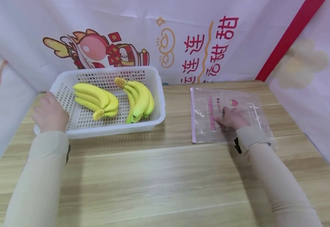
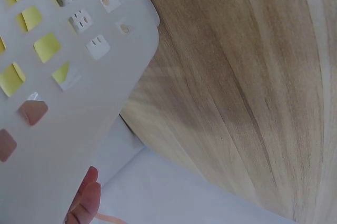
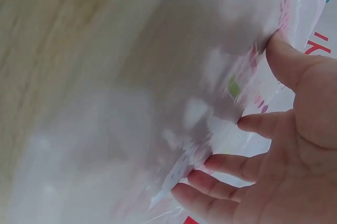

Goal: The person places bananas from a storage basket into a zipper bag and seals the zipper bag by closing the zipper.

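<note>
A white plastic basket [image 1: 159,107] with perforated walls stands on the table at the left. Two bunches of bananas lie inside: the left bunch [image 1: 94,97] and the right bunch [image 1: 140,99]. My left hand [image 1: 50,113] grips the basket's left end; in the left wrist view its fingertips [image 2: 88,195] show past the wall. A clear zip bag [image 1: 203,126] with pink print and a lilac closure strip lies flat at the right. My right hand [image 1: 231,119] rests on this bag, and the right wrist view shows spread fingers [image 3: 253,124] touching its surface.
The wood-grain table [image 1: 159,183] extends in front of the basket and bag. Behind them hangs a white printed cloth [image 1: 170,31] with a cartoon and red characters. White panels stand at both sides, with a red strip [image 1: 290,41] in the right corner.
</note>
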The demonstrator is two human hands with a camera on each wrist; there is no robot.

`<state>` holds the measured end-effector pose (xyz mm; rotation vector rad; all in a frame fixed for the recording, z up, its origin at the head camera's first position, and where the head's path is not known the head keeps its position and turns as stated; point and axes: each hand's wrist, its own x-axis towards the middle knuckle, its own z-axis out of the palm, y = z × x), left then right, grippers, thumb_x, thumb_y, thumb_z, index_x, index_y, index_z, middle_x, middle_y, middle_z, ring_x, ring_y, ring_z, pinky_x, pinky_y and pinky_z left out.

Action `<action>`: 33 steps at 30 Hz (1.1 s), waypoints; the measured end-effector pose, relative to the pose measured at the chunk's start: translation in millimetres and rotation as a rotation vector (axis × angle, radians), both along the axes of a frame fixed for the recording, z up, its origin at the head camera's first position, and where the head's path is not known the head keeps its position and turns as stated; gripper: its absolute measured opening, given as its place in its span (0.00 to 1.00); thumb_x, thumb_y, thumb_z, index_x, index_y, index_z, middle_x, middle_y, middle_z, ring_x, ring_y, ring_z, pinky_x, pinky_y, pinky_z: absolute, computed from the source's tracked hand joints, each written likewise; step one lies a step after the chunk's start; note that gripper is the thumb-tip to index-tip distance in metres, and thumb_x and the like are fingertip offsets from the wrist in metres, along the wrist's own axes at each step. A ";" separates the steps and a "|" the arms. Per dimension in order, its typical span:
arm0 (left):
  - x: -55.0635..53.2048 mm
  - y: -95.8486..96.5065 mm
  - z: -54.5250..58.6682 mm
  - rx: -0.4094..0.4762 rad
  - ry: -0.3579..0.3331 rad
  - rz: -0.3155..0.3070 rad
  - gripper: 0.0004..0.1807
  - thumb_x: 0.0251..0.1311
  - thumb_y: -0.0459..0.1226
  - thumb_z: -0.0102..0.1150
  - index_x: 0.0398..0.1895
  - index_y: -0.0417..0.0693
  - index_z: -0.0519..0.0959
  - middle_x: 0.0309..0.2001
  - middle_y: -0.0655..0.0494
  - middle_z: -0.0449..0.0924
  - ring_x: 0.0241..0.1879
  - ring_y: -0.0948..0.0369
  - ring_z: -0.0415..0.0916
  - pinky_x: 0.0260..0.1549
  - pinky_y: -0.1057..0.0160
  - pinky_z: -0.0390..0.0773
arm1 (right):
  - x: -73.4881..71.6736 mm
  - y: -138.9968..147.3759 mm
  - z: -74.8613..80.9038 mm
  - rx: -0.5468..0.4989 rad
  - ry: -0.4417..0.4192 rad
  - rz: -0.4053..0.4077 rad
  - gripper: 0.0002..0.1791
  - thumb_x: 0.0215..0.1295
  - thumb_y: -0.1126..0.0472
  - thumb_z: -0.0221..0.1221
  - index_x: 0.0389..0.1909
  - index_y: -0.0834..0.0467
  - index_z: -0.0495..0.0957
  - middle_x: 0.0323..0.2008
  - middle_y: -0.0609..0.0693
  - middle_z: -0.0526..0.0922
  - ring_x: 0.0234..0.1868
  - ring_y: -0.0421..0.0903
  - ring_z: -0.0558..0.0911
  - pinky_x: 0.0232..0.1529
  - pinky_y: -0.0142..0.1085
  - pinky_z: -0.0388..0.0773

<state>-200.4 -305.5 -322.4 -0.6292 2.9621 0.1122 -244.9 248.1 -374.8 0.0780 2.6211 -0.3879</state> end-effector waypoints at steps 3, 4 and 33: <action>0.2 0.2 0.1 0.002 0.002 -0.001 0.43 0.64 0.35 0.37 0.70 0.28 0.24 0.62 0.20 0.48 0.49 0.29 0.61 0.48 0.36 0.71 | -2.1 1.5 -2.2 0.007 0.013 0.015 0.45 0.70 0.39 0.45 0.73 0.65 0.41 0.67 0.80 0.46 0.67 0.80 0.45 0.63 0.72 0.52; 0.2 0.3 0.3 -0.001 0.003 -0.001 0.42 0.64 0.35 0.37 0.70 0.28 0.25 0.62 0.20 0.48 0.49 0.29 0.61 0.48 0.36 0.71 | -3.0 2.1 -2.7 0.010 0.018 0.020 0.45 0.70 0.40 0.45 0.73 0.65 0.41 0.67 0.80 0.45 0.67 0.80 0.44 0.63 0.73 0.50; -1.0 0.2 -0.5 -0.017 -0.007 0.003 0.42 0.64 0.35 0.38 0.70 0.27 0.26 0.61 0.20 0.50 0.49 0.30 0.62 0.47 0.37 0.72 | 11.6 -71.3 9.9 -0.064 0.272 0.235 0.28 0.71 0.55 0.48 0.67 0.64 0.62 0.65 0.70 0.65 0.66 0.67 0.66 0.67 0.58 0.64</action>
